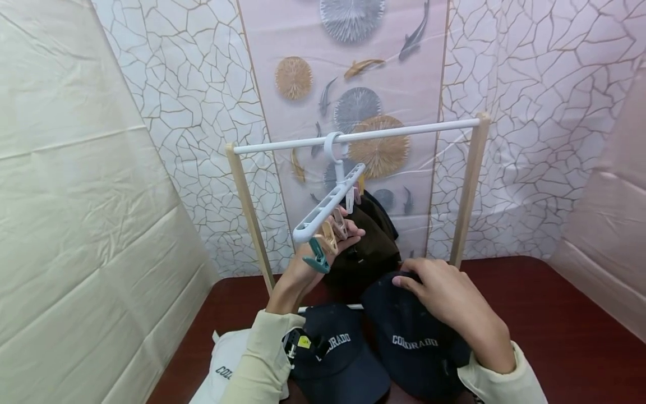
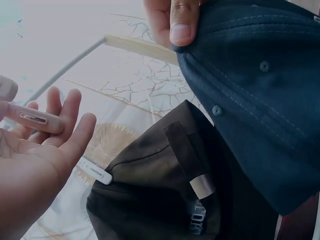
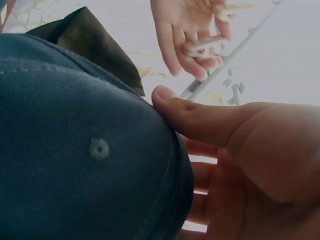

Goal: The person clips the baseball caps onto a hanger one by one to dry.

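My right hand grips the edge of a navy cap, thumb on one side and fingers on the other. The cap has white lettering and hangs down from the grip. My left hand is under a white clip hanger, its fingers extended beside the clothespins. A pinkish clothespin lies against those fingers in the left wrist view. Beige and teal clothespins hang nearer the front. Behind the hands, a dark brown cap hangs with a white clothespin clamped on its edge.
The hanger hooks over the white bar of a rack with wooden posts. Another navy cap and a white cap lie on the dark red table. Patterned cloth stands behind.
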Demonstrator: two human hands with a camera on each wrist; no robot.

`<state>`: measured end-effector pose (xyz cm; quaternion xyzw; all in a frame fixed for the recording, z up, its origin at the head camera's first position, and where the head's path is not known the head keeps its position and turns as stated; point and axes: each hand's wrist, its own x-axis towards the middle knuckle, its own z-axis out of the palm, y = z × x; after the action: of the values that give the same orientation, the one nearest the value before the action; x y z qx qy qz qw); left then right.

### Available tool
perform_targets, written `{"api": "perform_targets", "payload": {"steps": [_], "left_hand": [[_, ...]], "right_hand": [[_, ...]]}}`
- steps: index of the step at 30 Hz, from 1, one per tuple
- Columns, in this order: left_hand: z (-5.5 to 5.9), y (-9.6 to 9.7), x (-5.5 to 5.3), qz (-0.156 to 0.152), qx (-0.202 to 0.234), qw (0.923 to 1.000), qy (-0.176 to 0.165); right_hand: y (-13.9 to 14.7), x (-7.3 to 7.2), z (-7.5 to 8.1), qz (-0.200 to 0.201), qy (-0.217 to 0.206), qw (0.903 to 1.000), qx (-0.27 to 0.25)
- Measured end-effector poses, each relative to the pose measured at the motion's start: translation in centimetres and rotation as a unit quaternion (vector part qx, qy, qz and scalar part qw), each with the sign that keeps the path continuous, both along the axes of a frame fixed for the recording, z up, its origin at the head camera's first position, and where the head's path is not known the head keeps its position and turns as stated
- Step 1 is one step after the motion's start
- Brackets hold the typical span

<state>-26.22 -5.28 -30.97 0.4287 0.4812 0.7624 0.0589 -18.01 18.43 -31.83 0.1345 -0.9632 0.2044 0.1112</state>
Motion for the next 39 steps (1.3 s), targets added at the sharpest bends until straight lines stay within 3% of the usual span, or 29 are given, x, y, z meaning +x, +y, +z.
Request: {"api": "perform_targets", "payload": {"steps": [6,10,17,24,31,39], "left_hand": [[0.2,-0.1,0.0,0.031,-0.028,0.9991,-0.005],[0.4,-0.3,-0.1,0.054,-0.047,0.9974,-0.008],[0.7,-0.9,0.0,0.065,-0.062,0.9957,-0.022],[1.0,-0.8,0.0,0.101,-0.099,0.9899,-0.012],[1.2,-1.2,0.0,0.129,-0.136,0.9817,0.031],[1.5,-1.3,0.2,0.134,-0.143,0.98,0.038]], "right_hand": [[-0.5,0.0,0.3,0.043,0.014,0.999,0.002],[-0.8,0.3,0.5,0.056,0.047,0.9972,0.015],[-1.7,0.3,1.1,0.07,0.095,0.9928,0.024],[-2.1,0.0,1.5,0.064,0.106,0.9922,0.016],[-2.6,-0.3,1.6,0.063,0.138,0.9884,0.011],[-3.2,-0.5,1.9,0.067,0.158,0.9851,0.001]]}}
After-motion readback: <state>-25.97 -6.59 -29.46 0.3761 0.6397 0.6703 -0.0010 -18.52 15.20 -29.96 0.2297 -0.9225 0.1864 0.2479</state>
